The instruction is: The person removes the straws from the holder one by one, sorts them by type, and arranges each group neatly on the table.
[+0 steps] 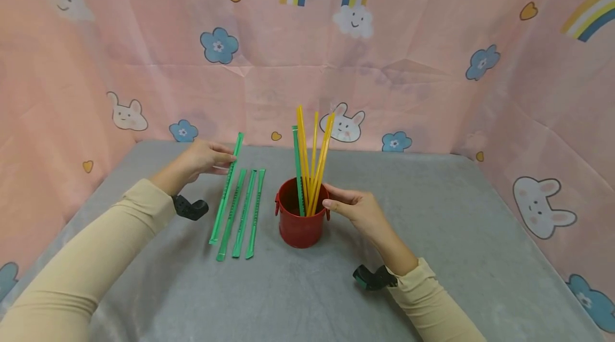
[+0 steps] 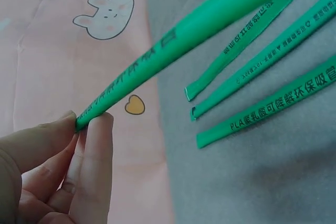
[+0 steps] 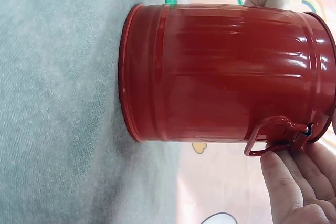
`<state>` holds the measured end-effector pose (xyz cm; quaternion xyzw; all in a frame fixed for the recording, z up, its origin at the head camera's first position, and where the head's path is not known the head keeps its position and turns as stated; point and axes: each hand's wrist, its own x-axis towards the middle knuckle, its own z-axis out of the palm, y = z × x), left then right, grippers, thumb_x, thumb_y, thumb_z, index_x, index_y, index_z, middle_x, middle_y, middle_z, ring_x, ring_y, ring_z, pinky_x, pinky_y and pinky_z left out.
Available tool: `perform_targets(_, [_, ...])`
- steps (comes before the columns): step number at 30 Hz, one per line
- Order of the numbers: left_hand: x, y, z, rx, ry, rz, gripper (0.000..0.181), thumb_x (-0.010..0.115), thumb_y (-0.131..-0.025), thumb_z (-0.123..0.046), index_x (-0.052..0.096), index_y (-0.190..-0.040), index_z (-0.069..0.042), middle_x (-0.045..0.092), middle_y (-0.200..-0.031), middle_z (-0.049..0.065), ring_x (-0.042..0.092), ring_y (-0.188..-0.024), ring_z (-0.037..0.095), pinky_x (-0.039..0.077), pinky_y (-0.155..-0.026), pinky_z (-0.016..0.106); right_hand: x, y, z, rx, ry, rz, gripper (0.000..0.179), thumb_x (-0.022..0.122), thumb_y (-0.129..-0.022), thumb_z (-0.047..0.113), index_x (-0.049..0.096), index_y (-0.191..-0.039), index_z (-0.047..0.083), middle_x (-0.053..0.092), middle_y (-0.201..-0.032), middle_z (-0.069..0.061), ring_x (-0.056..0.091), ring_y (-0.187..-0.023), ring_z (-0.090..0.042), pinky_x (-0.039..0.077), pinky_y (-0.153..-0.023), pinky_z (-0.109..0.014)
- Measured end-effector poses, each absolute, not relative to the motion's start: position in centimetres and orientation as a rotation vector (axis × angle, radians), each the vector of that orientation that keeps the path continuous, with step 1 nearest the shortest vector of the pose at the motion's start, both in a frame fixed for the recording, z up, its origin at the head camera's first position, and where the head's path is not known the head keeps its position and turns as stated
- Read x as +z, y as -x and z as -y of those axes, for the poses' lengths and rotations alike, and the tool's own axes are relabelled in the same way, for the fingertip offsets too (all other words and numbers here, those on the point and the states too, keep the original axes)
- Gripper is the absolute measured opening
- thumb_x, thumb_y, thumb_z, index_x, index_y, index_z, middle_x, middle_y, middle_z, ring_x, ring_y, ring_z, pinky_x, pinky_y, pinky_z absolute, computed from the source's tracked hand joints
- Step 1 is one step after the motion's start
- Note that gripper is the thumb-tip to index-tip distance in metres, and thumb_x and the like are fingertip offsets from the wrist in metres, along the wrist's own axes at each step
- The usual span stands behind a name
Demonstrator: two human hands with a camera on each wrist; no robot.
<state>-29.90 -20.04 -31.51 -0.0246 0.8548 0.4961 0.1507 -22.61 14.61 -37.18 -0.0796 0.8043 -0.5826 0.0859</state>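
My left hand (image 1: 204, 159) pinches a green paper-wrapped drinking straw (image 1: 226, 192) between thumb and fingers near its far end. In the left wrist view the straw (image 2: 142, 69) slants up to the right, dark printing along its wrapper. Three similar green straws (image 1: 244, 214) lie side by side on the table, right of the held one. Beside them a small red metal bucket (image 1: 301, 232) stands upright. One green straw (image 1: 297, 166) and several yellow straws (image 1: 323, 155) lean inside it. My right hand (image 1: 357, 208) holds the bucket's right rim by its side handle (image 3: 254, 137).
A grey cloth (image 1: 432, 235) covers the table. Behind it and at both sides hangs a pink curtain (image 1: 408, 80) printed with rainbows, rabbits and flowers. Black wrist cameras sit on the left (image 1: 189, 207) and right (image 1: 375, 278) wrists.
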Motion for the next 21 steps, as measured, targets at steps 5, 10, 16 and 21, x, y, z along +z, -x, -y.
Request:
perform_targets(5, [-32.1,29.8,20.5,1.417,0.084,-2.444,0.045,0.057,-0.102,-0.018,0.053,-0.140,0.005,0.052,-0.142,0.024,0.061,-0.118,0.026,0.055,-0.097,0.036,-37.1,22.6,-14.6,-1.737,0.238,-2.395,0.050,0.075,-0.090,0.026,0.062,-0.136,0.014,0.064,-0.133,-0.008,0.056,-0.133,-0.025,0.045,-0.110,-0.049])
perform_targets(10, [-32.8,29.8,20.9,1.410,0.094,-2.431,0.045,0.058,-0.101,-0.016,0.052,-0.140,0.005,0.053,-0.142,0.025,0.065,-0.098,0.010,0.055,-0.097,0.037,-37.2,22.6,-14.7,-1.730,0.257,-2.407,0.049,0.074,-0.091,0.027,0.062,-0.136,0.013,0.063,-0.134,-0.009,0.056,-0.132,-0.026,0.045,-0.110,-0.049])
perform_targets(16, [-33.8,29.9,21.5,1.417,0.115,-2.407,0.046,0.060,-0.100,-0.016,0.052,-0.140,0.007,0.058,-0.136,0.023,0.064,-0.079,-0.001,0.058,-0.091,0.033,-37.2,22.6,-14.7,-1.729,0.258,-2.408,0.049,0.074,-0.091,0.027,0.062,-0.136,0.012,0.063,-0.134,-0.009,0.056,-0.133,-0.026,0.044,-0.111,-0.050])
perform_targets(21, [-34.6,29.9,21.8,1.415,0.128,-2.388,0.046,0.060,-0.100,-0.014,0.051,-0.139,0.009,0.067,-0.120,0.015,0.065,-0.076,0.000,0.060,-0.086,0.030,-37.3,22.6,-14.6,-1.730,0.250,-2.409,0.050,0.075,-0.090,0.027,0.062,-0.136,0.013,0.064,-0.133,-0.008,0.056,-0.133,-0.025,0.045,-0.110,-0.050])
